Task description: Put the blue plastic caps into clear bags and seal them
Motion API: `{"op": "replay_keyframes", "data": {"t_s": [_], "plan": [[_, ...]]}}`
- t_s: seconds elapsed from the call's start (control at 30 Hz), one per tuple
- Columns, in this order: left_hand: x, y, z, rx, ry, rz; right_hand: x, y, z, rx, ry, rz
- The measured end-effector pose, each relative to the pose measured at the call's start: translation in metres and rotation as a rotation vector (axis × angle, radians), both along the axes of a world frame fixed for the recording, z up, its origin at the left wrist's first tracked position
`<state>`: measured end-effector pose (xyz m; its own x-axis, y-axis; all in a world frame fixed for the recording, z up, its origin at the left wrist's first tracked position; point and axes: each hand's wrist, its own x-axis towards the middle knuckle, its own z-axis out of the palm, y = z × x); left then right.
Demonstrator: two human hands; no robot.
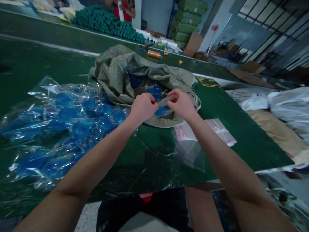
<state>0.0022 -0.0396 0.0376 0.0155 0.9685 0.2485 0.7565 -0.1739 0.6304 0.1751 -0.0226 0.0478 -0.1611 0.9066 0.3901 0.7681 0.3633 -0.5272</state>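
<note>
In the head view my left hand [144, 107] and my right hand [181, 103] face each other over the front of a woven sack [118, 69]. Their fingertips pinch what looks like the mouth of a small clear plastic bag [164, 102]. A blue rounded piece [160, 111] shows just below it, apparently inside the bag, though the film is hard to make out. More blue pieces [157, 91] lie within the sack's opening. To the left spreads a pile of blue pieces in clear bags [79, 127]. Flat clear bags [189, 148] lie below my right wrist.
The green table [253, 151] ends in a white edge at the right. Farther back are an orange cylinder [154, 54] and a stack of green rolls [108, 24]. Another person in red [124, 11] stands beyond them. White sacks [289, 103] lie at the right.
</note>
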Motion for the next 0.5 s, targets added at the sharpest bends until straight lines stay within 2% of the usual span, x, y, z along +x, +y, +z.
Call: {"op": "replay_keyframes", "data": {"t_s": [0.27, 0.5], "plan": [[-0.002, 0.0, 0.003, -0.027, -0.026, -0.036, -0.002, -0.005, 0.012, -0.019, -0.099, 0.021], [-0.008, 0.001, 0.006, -0.064, 0.091, -0.099, -0.016, -0.011, 0.03, -0.053, -0.163, 0.104]]}}
